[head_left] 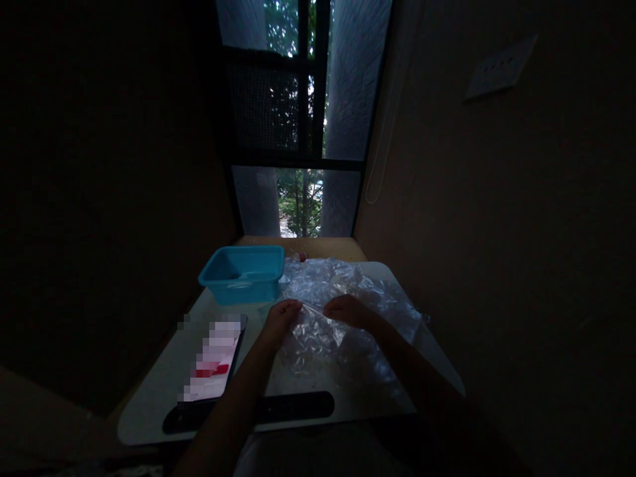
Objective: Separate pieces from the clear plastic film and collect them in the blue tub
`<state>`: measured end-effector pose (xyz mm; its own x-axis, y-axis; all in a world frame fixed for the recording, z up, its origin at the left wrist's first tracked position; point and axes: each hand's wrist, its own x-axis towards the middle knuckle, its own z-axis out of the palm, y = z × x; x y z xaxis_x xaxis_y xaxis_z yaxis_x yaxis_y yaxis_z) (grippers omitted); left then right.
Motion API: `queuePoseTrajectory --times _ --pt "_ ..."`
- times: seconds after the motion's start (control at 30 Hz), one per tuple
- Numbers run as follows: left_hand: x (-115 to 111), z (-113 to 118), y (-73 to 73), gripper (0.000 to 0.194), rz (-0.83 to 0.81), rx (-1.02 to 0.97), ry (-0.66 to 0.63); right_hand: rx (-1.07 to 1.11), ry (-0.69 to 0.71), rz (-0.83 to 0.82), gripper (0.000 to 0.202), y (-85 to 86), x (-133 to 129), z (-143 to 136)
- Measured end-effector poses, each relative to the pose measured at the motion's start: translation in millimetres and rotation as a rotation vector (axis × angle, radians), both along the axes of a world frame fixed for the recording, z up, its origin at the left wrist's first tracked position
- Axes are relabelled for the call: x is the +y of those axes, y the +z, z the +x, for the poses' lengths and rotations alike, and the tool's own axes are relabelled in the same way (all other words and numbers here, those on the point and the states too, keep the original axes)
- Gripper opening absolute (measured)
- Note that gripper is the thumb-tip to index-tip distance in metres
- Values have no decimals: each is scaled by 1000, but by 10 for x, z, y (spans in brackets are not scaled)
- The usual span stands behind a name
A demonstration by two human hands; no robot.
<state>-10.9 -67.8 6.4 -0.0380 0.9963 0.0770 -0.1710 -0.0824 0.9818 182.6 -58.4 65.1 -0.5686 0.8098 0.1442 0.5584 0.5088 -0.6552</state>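
Observation:
A heap of crinkled clear plastic bags [322, 281] spreads over the right half of a small white table. My left hand [284, 317] is closed, pinching the edge of one clear plastic bag [318, 334]. On the same edge, a little to the right, my right hand [348, 310] is closed too. Between both hands the edge runs nearly straight, and the rest of this bag hangs down toward me. Where it parts from the heap is hard to make out in the dim light.
A blue plastic basin [243, 291] stands at the table's back left. Nearer me, a lit phone [213, 361] leans in a black slot [298, 407] along the front edge of the white table [144, 424]. Walls rise close on both sides, with a window [298, 199] ahead.

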Motion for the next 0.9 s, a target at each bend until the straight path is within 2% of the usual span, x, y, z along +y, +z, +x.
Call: queuePoseTrajectory --times 0.2,0.47,0.53,0.67,0.9 --pt "20 6 -22 27 -11 -38 -2 -43 -137 -61 27 -46 4 -352" --pt "-32 12 57 26 -134 -173 -58 161 -354 -170 23 -144 81 -235" --pt "-20 12 43 24 -117 -188 -61 190 -366 -194 24 -161 69 -188" --pt "17 -5 -22 21 -37 -59 -72 199 -331 -189 26 -151 17 -154" --pt "11 -11 -33 21 -27 12 -62 10 -302 -68 31 -64 40 -216"
